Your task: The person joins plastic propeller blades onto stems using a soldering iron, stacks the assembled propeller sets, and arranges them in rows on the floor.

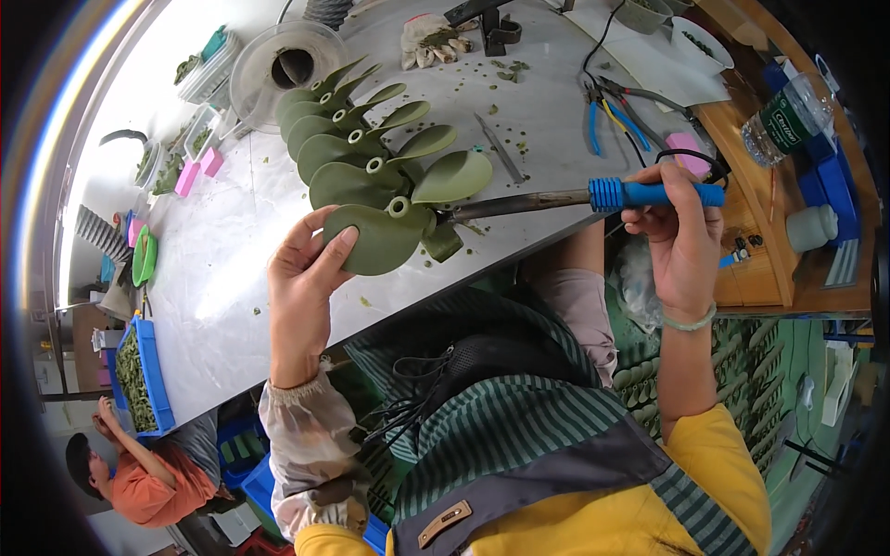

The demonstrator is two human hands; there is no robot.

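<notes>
My left hand (308, 264) pinches a blade of an olive-green propeller (380, 243) between thumb and fingers. In my right hand (681, 236) is a soldering iron (640, 193) with a blue handle, gripped from above. Its long metal shaft (524, 203) points left, and its tip meets the propeller close to the hub; the exact contact is hard to see. Behind the held propeller, several similar propellers (348, 171) stand in a row leading away across the table. A thin knife-like metal tool (501, 148) lies beyond the shaft.
Green crumbs dot the grey table (232, 306). Pliers (598, 116), a pink block (686, 153) and a plastic bottle (788, 116) are at the right. A stained glove (434, 42) and a clear funnel-like hood (287, 74) sit at the back. Another person (153, 477) works at far left beside a blue tray (159, 389).
</notes>
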